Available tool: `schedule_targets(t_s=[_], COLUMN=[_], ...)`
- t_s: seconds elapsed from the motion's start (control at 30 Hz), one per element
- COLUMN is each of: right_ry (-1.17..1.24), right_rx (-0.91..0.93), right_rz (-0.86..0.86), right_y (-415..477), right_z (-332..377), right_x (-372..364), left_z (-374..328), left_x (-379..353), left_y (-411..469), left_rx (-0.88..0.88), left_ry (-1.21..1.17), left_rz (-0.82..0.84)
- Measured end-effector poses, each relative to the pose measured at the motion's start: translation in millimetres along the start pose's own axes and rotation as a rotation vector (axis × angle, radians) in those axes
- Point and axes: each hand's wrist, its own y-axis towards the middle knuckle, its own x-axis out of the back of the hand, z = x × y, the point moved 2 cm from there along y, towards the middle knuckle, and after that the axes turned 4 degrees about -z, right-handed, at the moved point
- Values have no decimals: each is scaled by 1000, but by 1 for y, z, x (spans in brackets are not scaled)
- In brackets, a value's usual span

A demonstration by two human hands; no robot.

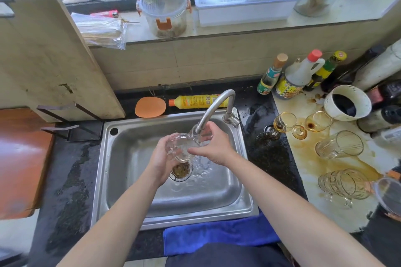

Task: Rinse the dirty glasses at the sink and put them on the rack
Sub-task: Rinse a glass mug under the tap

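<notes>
Over the steel sink (121,180) I hold a clear glass (181,146) under the tap (213,110), with water running into the basin. My left hand (162,160) grips the glass from below and the left. My right hand (213,145) curls round its right side beneath the spout. Several dirty glasses lie on the stained counter to the right: a small amber stemmed one (284,122), another amber one (318,121), a clear tumbler on its side (339,145) and a ribbed one (345,183). A white drainer rack (245,0) stands on the window sill.
Sauce bottles (290,76) and a stained white cup (347,103) crowd the back right. A yellow detergent bottle (195,101) and an orange sponge (150,107) lie behind the sink. A cutting board (50,58) leans at the left. A blue cloth (219,236) hangs at the front edge.
</notes>
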Motion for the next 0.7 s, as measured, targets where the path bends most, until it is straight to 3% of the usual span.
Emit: schedule_targets(t_s=[0.23,0.47,0.7], right_ry=[84,249,210], right_rx=[-9,-95,-58], right_rz=[10,165,-54], right_y=[-7,-4,-14], right_z=[0,-11,-2], right_x=[-4,0,-13], left_z=[4,8,21], left_x=[-8,-11,-9], left_y=[-11,-15,-8], left_rx=[-31,71,67], left_ry=[87,92,154], left_rz=[68,111,93])
